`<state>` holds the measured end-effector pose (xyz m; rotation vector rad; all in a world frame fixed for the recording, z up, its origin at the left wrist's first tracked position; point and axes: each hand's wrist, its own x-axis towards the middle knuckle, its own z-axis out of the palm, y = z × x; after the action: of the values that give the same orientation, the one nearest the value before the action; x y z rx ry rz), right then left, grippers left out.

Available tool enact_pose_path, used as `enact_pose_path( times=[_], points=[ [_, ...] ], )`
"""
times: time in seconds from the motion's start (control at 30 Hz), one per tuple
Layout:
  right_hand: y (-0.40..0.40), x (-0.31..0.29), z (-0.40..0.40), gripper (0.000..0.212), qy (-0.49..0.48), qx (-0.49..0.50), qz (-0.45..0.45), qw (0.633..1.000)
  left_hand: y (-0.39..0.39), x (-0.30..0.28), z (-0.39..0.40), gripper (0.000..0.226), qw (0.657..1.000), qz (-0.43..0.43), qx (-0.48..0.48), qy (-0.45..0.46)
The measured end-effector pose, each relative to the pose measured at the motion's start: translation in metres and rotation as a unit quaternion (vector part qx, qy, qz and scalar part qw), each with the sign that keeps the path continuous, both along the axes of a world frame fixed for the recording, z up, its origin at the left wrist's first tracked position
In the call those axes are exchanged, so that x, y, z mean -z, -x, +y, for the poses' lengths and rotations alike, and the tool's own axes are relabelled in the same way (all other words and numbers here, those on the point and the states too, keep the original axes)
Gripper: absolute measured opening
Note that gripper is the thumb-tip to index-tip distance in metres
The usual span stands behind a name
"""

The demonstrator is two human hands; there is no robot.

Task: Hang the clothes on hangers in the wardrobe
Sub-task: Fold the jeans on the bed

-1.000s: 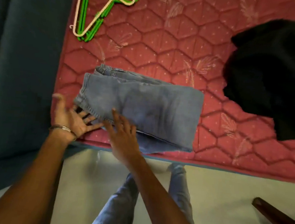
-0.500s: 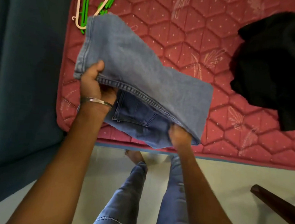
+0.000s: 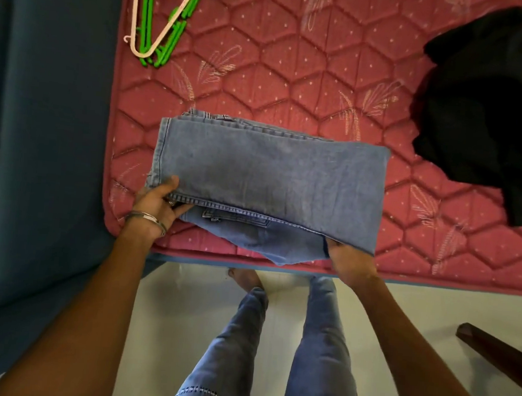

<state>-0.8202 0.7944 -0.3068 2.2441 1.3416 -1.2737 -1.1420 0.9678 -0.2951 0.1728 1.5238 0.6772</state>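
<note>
Left hand: your left hand gripped the near left corner of the folded light-blue denim jeans, thumb on the top layer and fingers tucked under it
Right hand: your right hand held the near right edge of the same jeans, its fingers hidden beneath the fold, so how tightly they closed you could not tell from this view
Jeans: they sat folded on the near edge of the bed, in front of your legs, with a lower layer and its pocket hanging out toward the floor
Slip risk: that loose lower layer looked likely to slide off the edge and spill open if you lifted only the top fold
Hanger risk: the green and cream plastic hangers lay well apart from the jeans at the far left corner; reaching for one meant freeing a hand, and the heavy denim could sag or unfold from the single grip left
Surface: a red quilted mattress with a hexagon stitch and pale leaf prints, soft enough to let cloth bunch
Other clothing: a crumpled black garment lay to the right, apart from the jeans
Room: a dark blue fabric panel ran along the left, a pale floor lay under you, and a dark wooden piece jutted in at the lower right; no wardrobe showed
</note>
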Motion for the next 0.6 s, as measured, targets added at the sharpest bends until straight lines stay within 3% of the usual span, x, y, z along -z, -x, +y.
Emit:
enact_pose_path(
  times=[0.03, 0.07, 0.1, 0.13, 0.17, 0.23, 0.3, 0.37, 0.43, 0.5, 0.57, 0.6],
  points=[
    [-0.003, 0.005, -0.007, 0.056, -0.024, -0.058, -0.047, 0.997, -0.001, -0.001, 0.003, 0.019, 1.000, -0.004, -0.008, -0.003],
    [0.001, -0.005, -0.005, 0.046, -0.007, -0.009, 0.033, 0.999, -0.003, -0.004, 0.006, 0.017, 1.000, 0.003, -0.008, -0.007],
    [0.007, -0.024, -0.002, 0.030, -0.094, -0.051, 0.076, 0.991, -0.005, -0.005, 0.010, 0.018, 1.000, 0.024, -0.008, -0.011],
    [0.007, -0.030, 0.001, 0.016, -0.213, -0.016, 0.114, 0.970, -0.006, -0.005, 0.011, 0.022, 0.998, 0.056, -0.007, -0.018],
    [0.008, -0.039, 0.010, 0.013, -0.258, 0.084, 0.137, 0.953, -0.005, -0.001, 0.013, 0.030, 0.997, 0.072, -0.009, -0.030],
    [0.008, -0.050, 0.026, 0.021, -0.319, 0.309, 0.161, 0.881, -0.005, -0.001, 0.014, 0.037, 0.996, 0.063, 0.005, -0.061],
    [0.001, -0.050, 0.043, 0.021, -0.417, 0.378, 0.020, 0.826, -0.001, 0.000, 0.013, 0.031, 0.997, 0.043, 0.020, -0.068],
    [-0.015, -0.033, 0.055, 0.042, -0.379, 0.395, -0.112, 0.829, 0.003, 0.005, 0.013, 0.021, 0.995, 0.084, 0.043, -0.042],
    [-0.025, -0.016, 0.056, 0.085, -0.248, 0.464, -0.090, 0.846, 0.006, 0.011, 0.011, 0.015, 0.981, 0.181, 0.069, -0.031],
    [-0.034, -0.002, 0.050, 0.093, -0.178, 0.531, -0.006, 0.829, 0.005, 0.015, 0.015, 0.054, 0.934, 0.327, 0.133, -0.054],
    [-0.044, 0.001, 0.045, 0.069, -0.164, 0.533, 0.056, 0.829, 0.002, 0.014, 0.020, 0.085, 0.833, 0.480, 0.271, -0.060],
    [-0.048, -0.001, 0.043, 0.053, -0.165, 0.527, 0.083, 0.830, 0.002, 0.017, 0.022, 0.090, 0.797, 0.506, 0.325, -0.050]
  ],
)
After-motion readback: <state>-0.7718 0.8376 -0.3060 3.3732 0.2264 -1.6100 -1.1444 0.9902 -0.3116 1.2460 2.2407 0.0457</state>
